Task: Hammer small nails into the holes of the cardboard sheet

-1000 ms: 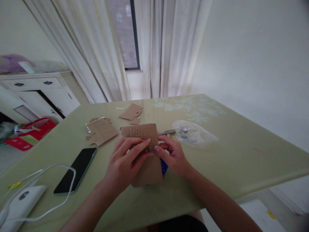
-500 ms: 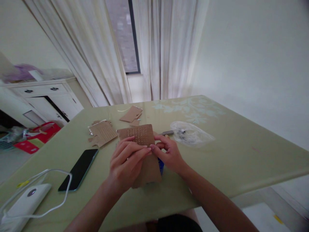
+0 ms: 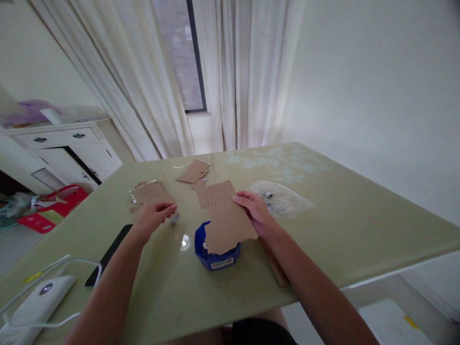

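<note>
My right hand (image 3: 253,211) grips the right edge of a brown piece of cardboard (image 3: 230,220), thumb on top. Rows of small holes run across the cardboard's far part, and its near edge is torn. Beneath it, partly covered, stands a blue plastic box (image 3: 215,258) with a white label on its front. My left hand (image 3: 154,218) is off to the left, its thumb and fingers pinched together. Just by those fingertips are a few thin metal pieces (image 3: 175,219), too small to name. Whether they are held or lie on the table, I cannot tell.
Other cardboard pieces (image 3: 151,192) lie at the back left. A clear plastic bag (image 3: 283,199) is at the right, and a wooden handle (image 3: 275,263) lies under my right forearm. A black phone (image 3: 111,254) and a white power bank (image 3: 39,302) with a cable lie left.
My left hand has let go of the cardboard and moved left to the thin metal pieces. The cardboard, in my right hand, has tilted flatter, and more of the blue box shows.
</note>
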Demonstrator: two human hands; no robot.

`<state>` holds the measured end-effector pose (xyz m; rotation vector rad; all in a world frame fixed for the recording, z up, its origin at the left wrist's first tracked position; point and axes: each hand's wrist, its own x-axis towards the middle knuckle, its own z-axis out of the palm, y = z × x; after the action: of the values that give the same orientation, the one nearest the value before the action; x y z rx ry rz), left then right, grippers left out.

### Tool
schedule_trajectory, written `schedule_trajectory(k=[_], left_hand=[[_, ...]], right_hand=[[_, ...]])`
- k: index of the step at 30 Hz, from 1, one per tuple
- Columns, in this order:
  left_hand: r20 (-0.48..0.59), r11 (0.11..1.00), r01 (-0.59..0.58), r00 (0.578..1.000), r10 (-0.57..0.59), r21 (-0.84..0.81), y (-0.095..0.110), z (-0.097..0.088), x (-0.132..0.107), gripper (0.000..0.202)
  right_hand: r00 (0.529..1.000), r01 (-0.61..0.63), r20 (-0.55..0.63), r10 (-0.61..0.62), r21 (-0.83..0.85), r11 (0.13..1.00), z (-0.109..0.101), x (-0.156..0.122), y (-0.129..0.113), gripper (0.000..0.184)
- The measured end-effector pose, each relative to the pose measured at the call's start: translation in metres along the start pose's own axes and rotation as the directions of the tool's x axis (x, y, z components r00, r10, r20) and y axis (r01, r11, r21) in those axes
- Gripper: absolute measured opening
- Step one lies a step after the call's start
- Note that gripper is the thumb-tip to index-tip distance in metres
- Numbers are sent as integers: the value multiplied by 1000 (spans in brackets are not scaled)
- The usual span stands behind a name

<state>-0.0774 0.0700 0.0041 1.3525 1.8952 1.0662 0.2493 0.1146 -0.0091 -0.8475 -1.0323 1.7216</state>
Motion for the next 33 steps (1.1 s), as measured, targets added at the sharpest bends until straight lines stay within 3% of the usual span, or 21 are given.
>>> schedule_trajectory(k=[4,9,18,23,33], left_hand=[[40,998,51,998,-53,45,-25,3,9,61],[53,989,56,997,-64,136,-41,7,16,50],[53,968,6,998,-20,252,-53,18,20,36],[36,953,0,999,-12,304,-51,20,18,30],[37,918,-29,999,15,395,-45,27,14,27]], right_hand=[[991,-54,115,62,-70,996,-6,0,-1,41],[957,-126,236,169,-185,975,-13,-2,-5,42],[943,-136,237,234,-367,920,-15,-8,-8,39],[960,-48,217,179,-502,864,-14,-8,-6,45],[972,218,221,-73,-755,619,-9,-1,4,53]])
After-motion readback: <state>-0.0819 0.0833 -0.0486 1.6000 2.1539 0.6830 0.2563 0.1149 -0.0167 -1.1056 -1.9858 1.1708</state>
